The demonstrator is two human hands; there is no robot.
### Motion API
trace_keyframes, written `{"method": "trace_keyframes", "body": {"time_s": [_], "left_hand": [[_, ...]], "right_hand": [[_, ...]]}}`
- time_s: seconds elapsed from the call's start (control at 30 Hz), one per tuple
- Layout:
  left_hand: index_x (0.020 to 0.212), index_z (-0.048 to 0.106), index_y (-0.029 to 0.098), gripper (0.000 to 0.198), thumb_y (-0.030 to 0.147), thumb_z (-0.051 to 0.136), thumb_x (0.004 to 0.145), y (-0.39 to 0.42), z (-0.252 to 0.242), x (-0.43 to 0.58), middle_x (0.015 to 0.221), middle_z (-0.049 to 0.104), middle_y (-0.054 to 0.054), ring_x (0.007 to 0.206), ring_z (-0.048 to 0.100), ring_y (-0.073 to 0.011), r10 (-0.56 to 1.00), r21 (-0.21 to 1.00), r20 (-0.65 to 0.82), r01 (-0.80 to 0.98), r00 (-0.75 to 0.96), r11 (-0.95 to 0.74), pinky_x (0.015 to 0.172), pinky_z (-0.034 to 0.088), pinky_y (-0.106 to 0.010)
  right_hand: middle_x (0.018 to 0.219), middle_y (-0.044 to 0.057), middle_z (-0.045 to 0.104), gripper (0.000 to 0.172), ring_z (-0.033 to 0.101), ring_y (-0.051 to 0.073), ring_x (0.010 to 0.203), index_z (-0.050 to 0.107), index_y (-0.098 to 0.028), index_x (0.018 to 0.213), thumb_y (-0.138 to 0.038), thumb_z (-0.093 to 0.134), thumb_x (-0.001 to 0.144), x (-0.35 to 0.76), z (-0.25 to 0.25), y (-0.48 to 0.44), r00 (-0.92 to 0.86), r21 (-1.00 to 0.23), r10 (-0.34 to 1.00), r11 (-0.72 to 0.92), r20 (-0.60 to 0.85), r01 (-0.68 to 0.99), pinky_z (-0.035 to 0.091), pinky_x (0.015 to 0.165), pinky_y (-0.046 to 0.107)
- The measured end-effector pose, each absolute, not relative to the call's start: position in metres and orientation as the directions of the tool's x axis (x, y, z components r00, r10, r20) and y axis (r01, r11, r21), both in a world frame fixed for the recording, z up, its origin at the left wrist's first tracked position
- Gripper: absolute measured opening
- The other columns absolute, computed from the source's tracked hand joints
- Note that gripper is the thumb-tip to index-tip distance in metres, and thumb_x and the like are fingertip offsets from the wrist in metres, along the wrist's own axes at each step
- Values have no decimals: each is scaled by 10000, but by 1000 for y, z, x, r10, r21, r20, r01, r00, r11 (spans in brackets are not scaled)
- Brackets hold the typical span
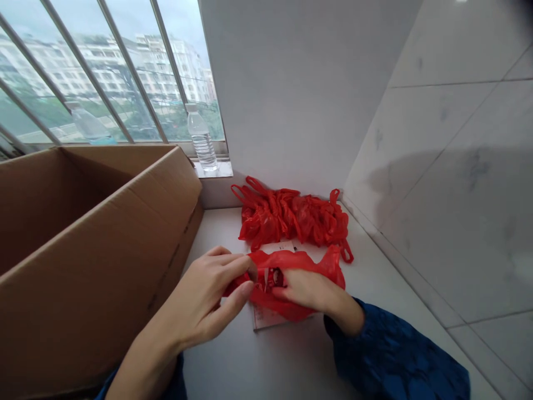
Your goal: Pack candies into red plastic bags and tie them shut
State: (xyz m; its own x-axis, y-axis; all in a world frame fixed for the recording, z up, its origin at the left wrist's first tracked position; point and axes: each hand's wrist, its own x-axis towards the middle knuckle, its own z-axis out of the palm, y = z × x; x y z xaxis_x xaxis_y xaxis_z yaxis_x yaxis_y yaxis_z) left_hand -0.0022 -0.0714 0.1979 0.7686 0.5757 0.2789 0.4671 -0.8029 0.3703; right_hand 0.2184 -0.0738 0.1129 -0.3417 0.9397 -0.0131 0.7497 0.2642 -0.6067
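right fingers (283,292) partly hidden in red bag (288,310), cardboard box (125,250) cut off at left

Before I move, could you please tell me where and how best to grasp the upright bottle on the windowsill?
Probably around the ribbed body of the bottle, coming from the front right: it stands upright, its neck is narrower, and the cardboard box crowds its left.

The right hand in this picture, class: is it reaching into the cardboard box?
No, the right hand is inside the open red bag, apart from the cardboard box.
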Motion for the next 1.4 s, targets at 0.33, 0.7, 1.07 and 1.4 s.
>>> {"method": "trace_keyframes", "body": {"time_s": [0.33, 0.7, 1.07, 1.4], "left_hand": [[764, 545, 179, 386, 481, 487, 997, -45, 160, 13, 719, 592, 0, 657, 506, -150, 689, 401, 145, 594, 710, -697, 698, 364, -296], [832, 600, 169, 300, 410, 528, 995, -35, 155, 5, 725, 588, 19, 666, 478, -113, 744, 663, 149, 493, 651, -564, 625, 358, -233], [819, 538, 157, 338, 452, 524, 984, -41, 163, 8, 731, 473, 26, 642, 386, -99, 789, 888, 19, 353, 614, -296, 565, 337, -208], [804, 517, 156, 384, 508, 544, 955, -37, 161, 11, 703, 452, 36, 607, 352, -88, 777, 940, -83, 308, 624, -148, 537, 309, -202]], "right_hand": [[1044, 43, 664, 338, 640, 209, 912, 619, -185, 1033, -352, 803, 804, 226, 139, -84, -396, -616, 877, 474, 272, 629, 481, 758, 319], [1253, -16, 679, 517, 644, 180, 1124, 584, -306, 1278, -269, 797, 809, 253, 149, -84, -353, -790, 899, 408, 260, 457, 491, 968, 323], [1180, 19, 667, 489, 646, 165, 931, 576, -288, 1321, -272, 727, 857, 251, 154, -87, -362, -717, 891, 441, 275, 540, 514, 830, 325], [1215, 32, 676, 540, 640, 169, 914, 576, -285, 1364, -295, 724, 846, 252, 156, -89, -365, -683, 889, 450, 278, 575, 508, 830, 323]]}}
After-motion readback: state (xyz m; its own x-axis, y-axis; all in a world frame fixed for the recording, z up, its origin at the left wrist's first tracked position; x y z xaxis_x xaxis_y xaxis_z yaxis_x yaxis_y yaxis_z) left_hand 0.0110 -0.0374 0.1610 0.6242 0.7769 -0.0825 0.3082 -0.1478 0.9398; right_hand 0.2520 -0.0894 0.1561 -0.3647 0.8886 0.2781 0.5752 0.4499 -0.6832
